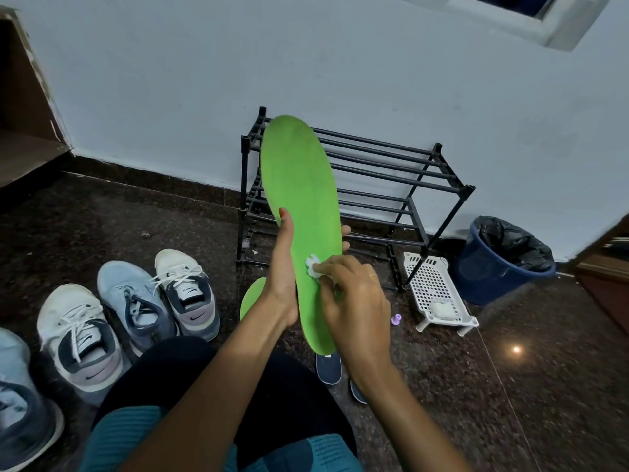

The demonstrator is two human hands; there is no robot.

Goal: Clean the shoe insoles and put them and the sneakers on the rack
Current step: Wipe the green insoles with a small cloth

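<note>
My left hand (282, 274) grips a long green insole (299, 185) from below, holding it up in front of the black rack (391, 172). With my right hand (354, 301) I pinch a small white cotton wad (313, 265) against the insole's middle. A second green insole (252, 298) lies on the floor, partly hidden behind my left wrist. Several sneakers stand at the left: a white one (187, 291), a light blue one (132, 301) and another white one (78, 338).
A blue bin (503, 264) with a black liner stands right of the rack. A white perforated tray (439, 294) holds a white lump, with a small purple cap (396, 319) beside it. Dark blue shoes (328, 367) are on my feet. Dark speckled floor surrounds everything.
</note>
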